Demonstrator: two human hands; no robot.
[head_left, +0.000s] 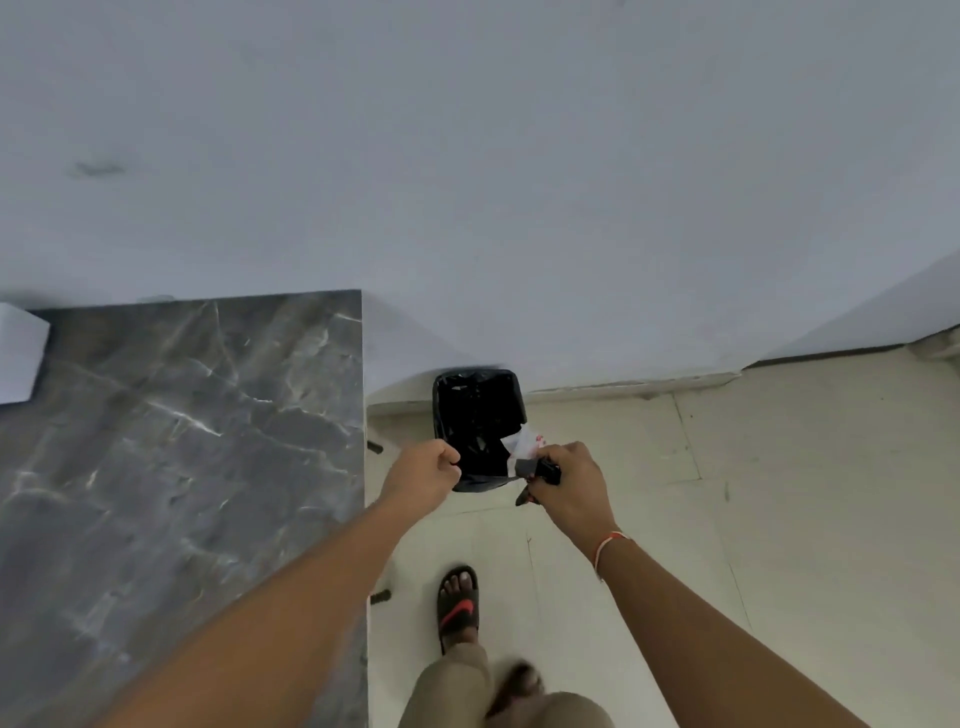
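A small black bin (475, 387) lined with a black plastic bag (467, 421) stands on the floor against the wall. My left hand (423, 470) grips the bag's near left edge with curled fingers. My right hand (569, 480) pinches the bag's near right edge, and a loose flap of the black plastic hangs from its fingers. A crumpled white wrapper with red print (524, 441) lies inside the bag at the right.
A dark grey marble table (171, 441) fills the left side, with a white box (21, 353) at its far left edge. The pale tiled floor (727, 493) stretches to the right. My feet in dark sandals (457, 605) stand just behind the bin.
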